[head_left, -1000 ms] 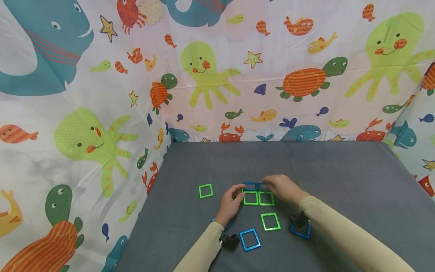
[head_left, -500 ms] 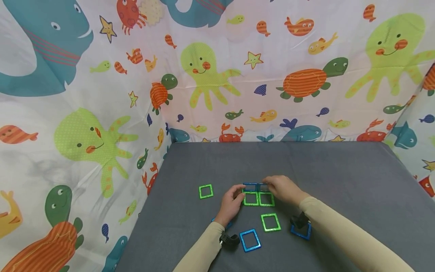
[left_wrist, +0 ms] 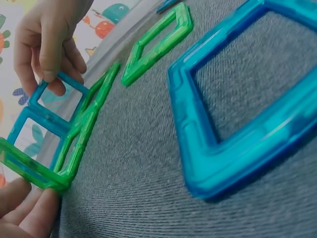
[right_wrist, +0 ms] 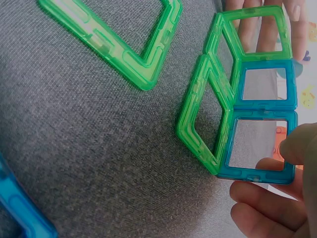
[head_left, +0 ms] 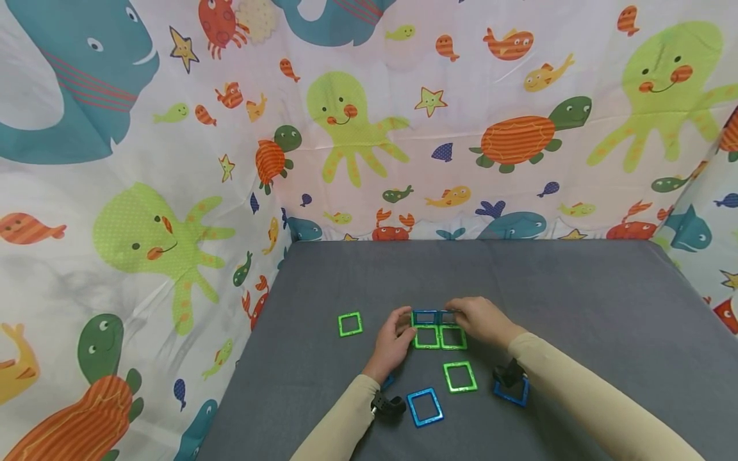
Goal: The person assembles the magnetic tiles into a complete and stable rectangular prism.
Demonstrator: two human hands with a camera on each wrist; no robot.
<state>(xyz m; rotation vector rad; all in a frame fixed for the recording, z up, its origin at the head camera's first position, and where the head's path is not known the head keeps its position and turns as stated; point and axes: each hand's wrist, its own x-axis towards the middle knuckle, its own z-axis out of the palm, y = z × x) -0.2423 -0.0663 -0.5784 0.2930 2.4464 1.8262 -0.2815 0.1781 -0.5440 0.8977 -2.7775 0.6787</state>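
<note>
Two green magnetic tiles (head_left: pixel 427 346) lie flat side by side. Along their far edge stand two blue magnetic tiles (right_wrist: pixel 267 106), upright and edge to edge. A third green magnetic tile (right_wrist: pixel 290 37) rises at the left end, meeting the left blue one. My right hand (head_left: pixel 483 318) pinches the right-hand blue tile (right_wrist: pixel 257 173), thumb on its near face and a finger behind it. My left hand (head_left: pixel 391 344) is at the left end, its fingers (right_wrist: pixel 267 34) extended behind the standing green tile and touching it from outside.
Loose square tiles lie around on the grey cloth (head_left: pixel 576 301): a green one (head_left: pixel 350 324) at left, another green one (head_left: pixel 459 377) nearer me, and a blue one (head_left: pixel 425 407) in front. More blue tiles (head_left: pixel 511 401) are partly hidden under my wrists. Patterned curtains (head_left: pixel 369 128) surround the table.
My left fingertips have shifted slightly away from me and left, and the standing green tile's edge shows more beside the blue one. My right hand has stayed in place.
</note>
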